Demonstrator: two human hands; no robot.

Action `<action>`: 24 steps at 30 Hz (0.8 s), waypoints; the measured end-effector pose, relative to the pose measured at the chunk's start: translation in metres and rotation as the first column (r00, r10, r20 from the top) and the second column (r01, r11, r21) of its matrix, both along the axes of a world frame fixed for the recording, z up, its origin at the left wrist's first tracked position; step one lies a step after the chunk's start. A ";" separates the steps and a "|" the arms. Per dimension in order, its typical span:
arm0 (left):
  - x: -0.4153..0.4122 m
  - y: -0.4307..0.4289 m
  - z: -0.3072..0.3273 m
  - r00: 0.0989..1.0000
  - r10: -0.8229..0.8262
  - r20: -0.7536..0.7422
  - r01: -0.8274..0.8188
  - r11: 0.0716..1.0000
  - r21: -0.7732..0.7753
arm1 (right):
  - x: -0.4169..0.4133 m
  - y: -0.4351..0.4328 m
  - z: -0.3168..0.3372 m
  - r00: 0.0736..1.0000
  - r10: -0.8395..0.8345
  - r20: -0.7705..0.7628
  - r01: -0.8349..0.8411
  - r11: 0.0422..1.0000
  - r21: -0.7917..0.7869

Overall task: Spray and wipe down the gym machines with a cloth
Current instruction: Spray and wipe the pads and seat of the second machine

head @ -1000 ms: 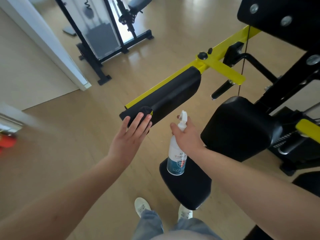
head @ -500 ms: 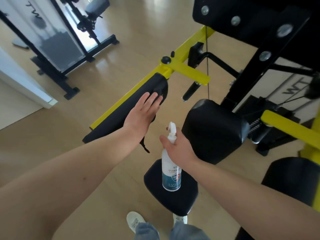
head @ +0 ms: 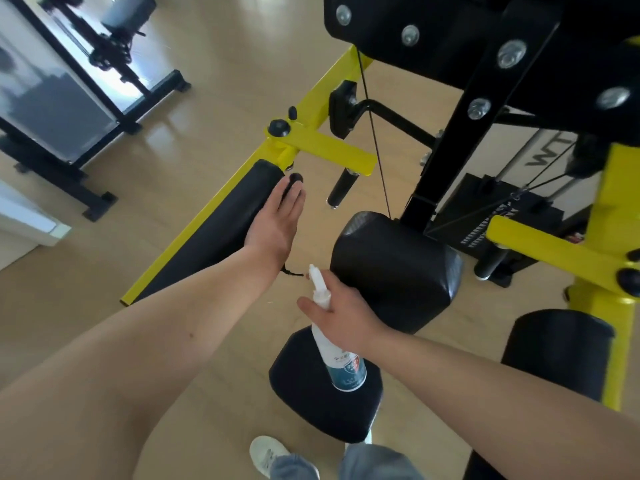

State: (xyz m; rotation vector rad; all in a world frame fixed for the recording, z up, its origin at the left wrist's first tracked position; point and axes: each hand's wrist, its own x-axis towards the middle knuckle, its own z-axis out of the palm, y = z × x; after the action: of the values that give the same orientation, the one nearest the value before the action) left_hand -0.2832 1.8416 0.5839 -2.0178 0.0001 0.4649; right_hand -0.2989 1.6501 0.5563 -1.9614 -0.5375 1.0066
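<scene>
a: start close in. what did the right hand (head: 341, 315) have?

b: it was clenched round the neck of the spray bottle (head: 341, 355), bottle upright, nozzle tipped toward the long arm pad (head: 221, 225). it hung over the near seat pad (head: 311, 403), just beside the square back pad (head: 394, 271).

a: and the left hand (head: 277, 226)?

b: flat, fingers straight, palm pressed on the far end of that arm pad. a dark cloth (head: 294, 178) seemed to sit under it; only a bit showed past the fingertips and a loose thread at the wrist, so how it was gripped i couldn't tell.

a: which way did the pad run?

b: its long axis went from the near-left end, by the floor side, up and away to the yellow bar's joint (head: 280, 128). the left hand lay along that axis, almost at the far end.

a: so the next stroke?

b: my guess: most of the pad lay back toward the person, below and left of the hand, so a pull along the axis. the left hand was the nearer one.
</scene>
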 end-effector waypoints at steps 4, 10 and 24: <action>-0.027 0.002 -0.020 0.987 -0.048 -0.153 0.067 0.991 0.120 | 0.000 -0.002 0.001 1.000 -0.003 0.009 0.003 1.000 0.018; -0.089 -0.010 -0.025 0.917 0.016 -0.398 0.058 0.983 0.174 | -0.005 -0.003 -0.004 0.999 0.024 0.025 -0.024 1.000 -0.001; -0.260 -0.015 0.005 0.982 0.115 -0.148 -0.134 0.983 -0.124 | -0.072 0.023 0.014 0.975 0.221 0.018 -0.221 0.973 0.070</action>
State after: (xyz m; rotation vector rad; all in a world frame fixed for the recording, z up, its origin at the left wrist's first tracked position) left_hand -0.5429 1.8265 0.5889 -2.1201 -0.0087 0.7024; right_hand -0.3708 1.6736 0.5698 -1.8731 -0.8008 1.0990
